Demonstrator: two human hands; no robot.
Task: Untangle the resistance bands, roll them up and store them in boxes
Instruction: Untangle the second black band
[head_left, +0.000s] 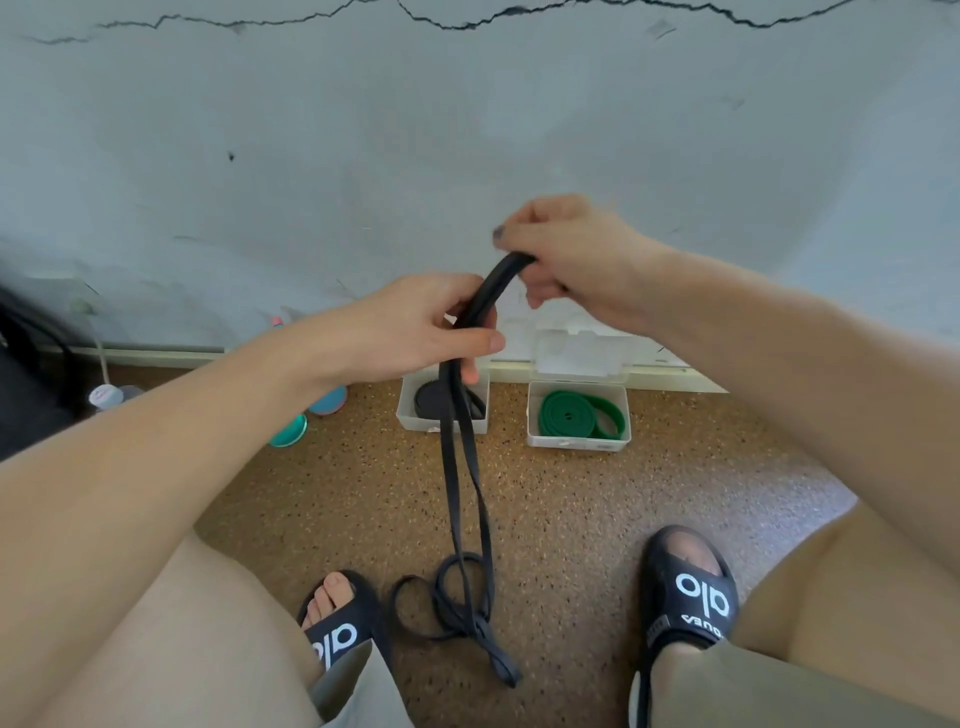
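Note:
A long black resistance band (464, 483) hangs from both hands down to the floor, where its lower end lies in tangled loops (457, 608) between my feet. My left hand (421, 327) is closed around the band's doubled strands. My right hand (571, 254) pinches the band's folded top end, higher and to the right. By the wall stand two open clear boxes: the left box (410, 415) holds a rolled black band (431, 397), partly hidden by the hanging strands; the right box (579, 441) holds a rolled green band (571, 415).
A pale wall with a skirting board (156, 356) runs close behind the boxes. Small teal, blue and white containers (291, 431) sit on the speckled brown floor at left. My sandalled feet (685, 587) flank the tangle, and dark furniture (26, 374) stands at far left.

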